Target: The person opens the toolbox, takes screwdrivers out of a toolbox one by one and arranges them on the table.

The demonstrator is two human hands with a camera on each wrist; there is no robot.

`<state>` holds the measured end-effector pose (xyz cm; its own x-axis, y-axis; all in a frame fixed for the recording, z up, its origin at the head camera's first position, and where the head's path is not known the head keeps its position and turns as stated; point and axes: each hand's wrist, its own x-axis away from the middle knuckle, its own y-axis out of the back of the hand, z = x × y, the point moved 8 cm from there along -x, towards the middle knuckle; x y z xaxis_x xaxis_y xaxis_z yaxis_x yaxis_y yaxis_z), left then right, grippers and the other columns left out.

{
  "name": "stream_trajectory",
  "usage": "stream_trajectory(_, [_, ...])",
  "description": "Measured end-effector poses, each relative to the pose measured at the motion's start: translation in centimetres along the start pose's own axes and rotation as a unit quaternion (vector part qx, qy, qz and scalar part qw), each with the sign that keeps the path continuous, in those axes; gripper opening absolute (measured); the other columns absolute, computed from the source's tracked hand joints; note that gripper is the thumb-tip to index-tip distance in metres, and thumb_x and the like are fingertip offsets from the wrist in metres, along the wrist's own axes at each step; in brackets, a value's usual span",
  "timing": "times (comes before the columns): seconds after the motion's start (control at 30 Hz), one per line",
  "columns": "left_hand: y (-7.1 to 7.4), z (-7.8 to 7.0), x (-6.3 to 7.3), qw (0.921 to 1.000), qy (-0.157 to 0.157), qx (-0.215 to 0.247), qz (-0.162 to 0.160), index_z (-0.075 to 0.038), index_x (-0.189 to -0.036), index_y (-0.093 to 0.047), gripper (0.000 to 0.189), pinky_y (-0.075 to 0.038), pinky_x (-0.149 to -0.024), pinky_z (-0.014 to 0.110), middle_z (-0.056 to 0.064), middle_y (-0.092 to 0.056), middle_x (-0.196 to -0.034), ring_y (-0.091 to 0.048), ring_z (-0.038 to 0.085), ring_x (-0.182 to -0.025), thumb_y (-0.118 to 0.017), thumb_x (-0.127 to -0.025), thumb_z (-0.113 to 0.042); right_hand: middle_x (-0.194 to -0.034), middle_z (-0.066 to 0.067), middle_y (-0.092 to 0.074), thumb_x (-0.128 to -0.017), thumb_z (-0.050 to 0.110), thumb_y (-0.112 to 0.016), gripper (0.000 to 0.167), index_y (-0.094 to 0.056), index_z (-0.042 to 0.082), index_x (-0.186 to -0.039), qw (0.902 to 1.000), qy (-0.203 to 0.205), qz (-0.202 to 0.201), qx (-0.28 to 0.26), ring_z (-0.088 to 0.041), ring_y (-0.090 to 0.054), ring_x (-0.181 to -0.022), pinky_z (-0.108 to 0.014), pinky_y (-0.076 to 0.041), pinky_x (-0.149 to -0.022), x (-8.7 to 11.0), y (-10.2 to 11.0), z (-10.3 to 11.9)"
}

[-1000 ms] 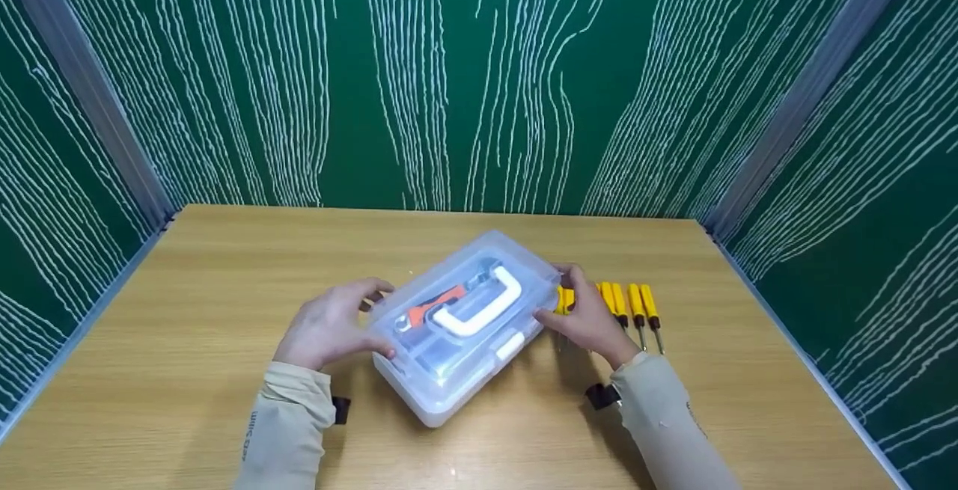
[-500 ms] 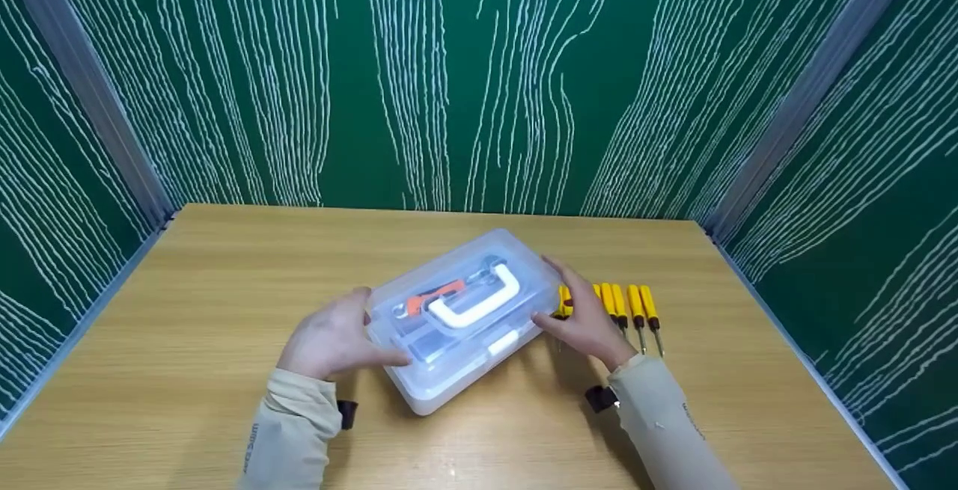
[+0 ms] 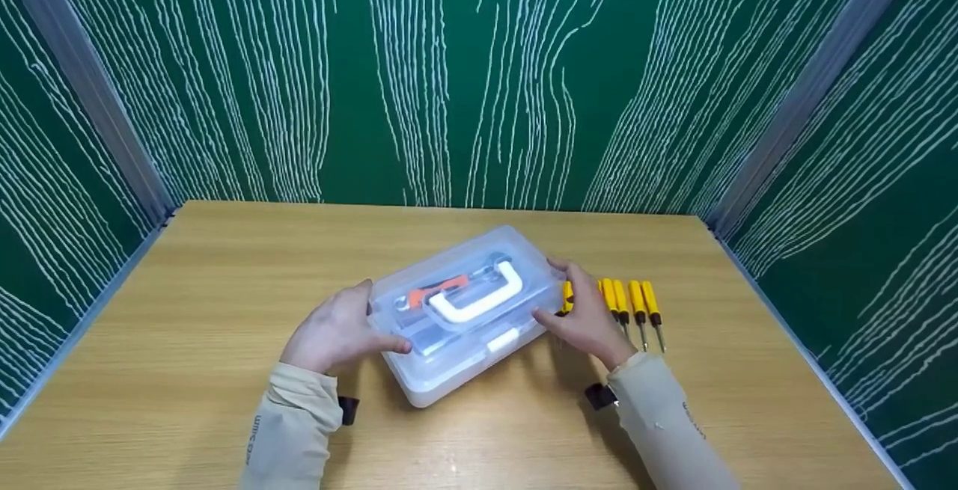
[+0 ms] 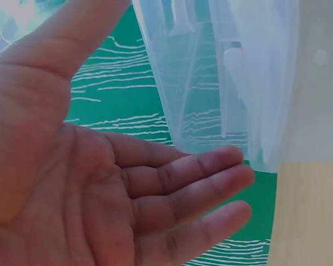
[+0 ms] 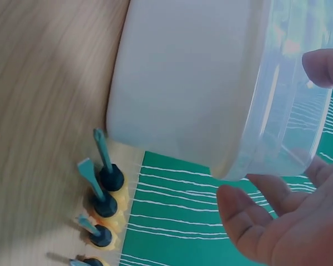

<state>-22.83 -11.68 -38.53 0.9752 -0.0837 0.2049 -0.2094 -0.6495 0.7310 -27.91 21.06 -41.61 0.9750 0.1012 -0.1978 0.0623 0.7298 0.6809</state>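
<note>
A clear plastic toolbox (image 3: 449, 359) with a white handle (image 3: 479, 299) sits slanted between my two hands, its lid down. Through the lid shows an orange-handled tool (image 3: 438, 289); its kind is blurred. My left hand (image 3: 333, 331) holds the left end, thumb over the lid's edge, fingers around the far corner. In the left wrist view its fingers (image 4: 194, 180) reach along the clear lid (image 4: 205, 105). My right hand (image 3: 587, 318) grips the right end between thumb and fingers. The right wrist view shows its fingertips (image 5: 233, 202) by the box's lower rim (image 5: 225, 166).
Several yellow-handled screwdrivers (image 3: 650, 301) lie in a row on the wooden table (image 3: 247, 265), just right of the box and partly behind my right hand. Green walls (image 3: 509, 86) with white streaks enclose the table at the back and sides.
The toolbox has turned slightly, its near corner shifting left and away from me. My left thumb has slid a little further over the lid. The right hand stays nearly in place.
</note>
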Motion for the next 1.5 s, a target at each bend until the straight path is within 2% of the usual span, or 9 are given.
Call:
stream_trajectory(0.17, [0.0,0.9,-0.5,1.0000,-0.001,0.007,0.004,-0.014,-0.153,-0.023,0.117,-0.037,-0.108,0.057,0.010,-0.050,-0.140,-0.051,0.028,-0.119,-0.084,-0.062,-0.055,-0.148,-0.006,-0.041,-0.077,0.032,-0.078,0.075,-0.039,0.016,-0.138,0.9997,-0.008,-0.011,0.020,-0.028,-0.039,-0.132,-0.053,-0.031,-0.114,0.4,0.0,0.4])
stream_trajectory(0.33, [0.2,1.8,-1.5,0.9997,-0.011,0.023,-0.001,-0.020,-0.152,-0.026,0.111,-0.037,-0.106,0.059,0.009,-0.052,-0.139,-0.049,0.032,-0.125,-0.082,-0.064,-0.057,-0.144,-0.007,-0.043,-0.076,0.036,-0.077,0.075,-0.039,0.015,-0.136,0.9982,-0.015,-0.032,0.048,-0.026,-0.041,-0.124,-0.050,-0.036,-0.111,0.8,-0.1,0.9])
stream_trajectory(0.47, [0.2,2.3,-2.6,0.9985,-0.035,0.042,-0.008,-0.022,-0.148,-0.031,0.103,-0.037,-0.108,0.057,0.006,-0.052,-0.138,-0.047,0.030,-0.129,-0.082,-0.065,-0.056,-0.134,-0.012,-0.050,-0.072,0.034,-0.078,0.073,-0.043,0.009,-0.131,0.9956,0.003,-0.061,0.070,-0.026,-0.046,-0.111,-0.046,-0.045,-0.097,1.1,0.1,1.4])
stream_trajectory(0.57, [0.2,2.7,-3.2,0.9965,-0.052,0.064,-0.009,-0.023,-0.144,-0.034,0.097,-0.036,-0.109,0.055,0.005,-0.052,-0.137,-0.047,0.027,-0.130,-0.082,-0.066,-0.054,-0.126,-0.014,-0.053,-0.071,0.032,-0.077,0.072,-0.044,0.006,-0.129,0.9934,0.012,-0.075,0.086,-0.026,-0.048,-0.103,-0.042,-0.046,-0.086,1.3,0.1,1.8])
stream_trajectory(0.73, [-0.3,3.3,-3.9,0.9932,-0.061,0.099,-0.001,-0.030,-0.145,-0.032,0.093,-0.040,-0.108,0.052,0.002,-0.048,-0.141,-0.045,0.026,-0.131,-0.080,-0.069,-0.054,-0.121,-0.014,-0.052,-0.072,0.037,-0.075,0.075,-0.042,0.008,-0.132,0.9889,-0.005,-0.082,0.124,-0.027,-0.047,-0.102,-0.043,-0.045,-0.089,1.8,0.0,2.1])
stream_trajectory(0.87, [-0.8,3.4,-4.2,0.9915,-0.066,0.112,0.003,-0.034,-0.148,-0.027,0.089,-0.041,-0.107,0.051,0.002,-0.043,-0.146,-0.043,0.027,-0.134,-0.076,-0.076,-0.051,-0.117,-0.016,-0.053,-0.072,0.037,-0.075,0.074,-0.042,0.006,-0.131,0.9848,-0.012,-0.091,0.148,-0.029,-0.046,-0.101,-0.043,-0.043,-0.089,2.2,-0.1,2.6])
stream_trajectory(1.03, [-1.3,3.4,-4.6,0.9883,-0.065,0.138,-0.005,-0.034,-0.151,-0.022,0.079,-0.036,-0.110,0.055,0.002,-0.036,-0.152,-0.038,0.028,-0.139,-0.068,-0.086,-0.044,-0.108,-0.016,-0.054,-0.072,0.042,-0.073,0.072,-0.044,0.005,-0.127,0.9790,-0.012,-0.098,0.178,-0.030,-0.046,-0.094,-0.040,-0.043,-0.082,2.8,-0.3,3.2])
stream_trajectory(1.17, [-1.6,3.5,-5.0,0.9834,-0.064,0.169,-0.015,-0.030,-0.148,-0.027,0.069,-0.030,-0.113,0.056,0.001,-0.034,-0.154,-0.034,0.028,-0.141,-0.062,-0.090,-0.043,-0.102,-0.016,-0.054,-0.071,0.044,-0.072,0.071,-0.045,0.004,-0.123,0.9736,-0.008,-0.104,0.203,-0.030,-0.047,-0.090,-0.039,-0.042,-0.077,3.2,-0.4,3.8])
stream_trajectory(1.5, [-2.1,3.1,-5.2,0.9749,-0.084,0.204,-0.030,-0.020,-0.153,-0.021,0.062,-0.022,-0.119,0.047,0.005,-0.028,-0.158,-0.027,0.027,-0.146,-0.044,-0.097,-0.034,-0.088,-0.018,-0.055,-0.073,0.047,-0.068,0.067,-0.048,-0.001,-0.115,0.9555,0.014,-0.118,0.270,-0.032,-0.049,-0.081,-0.041,-0.042,-0.071,4.2,-0.7,5.3])
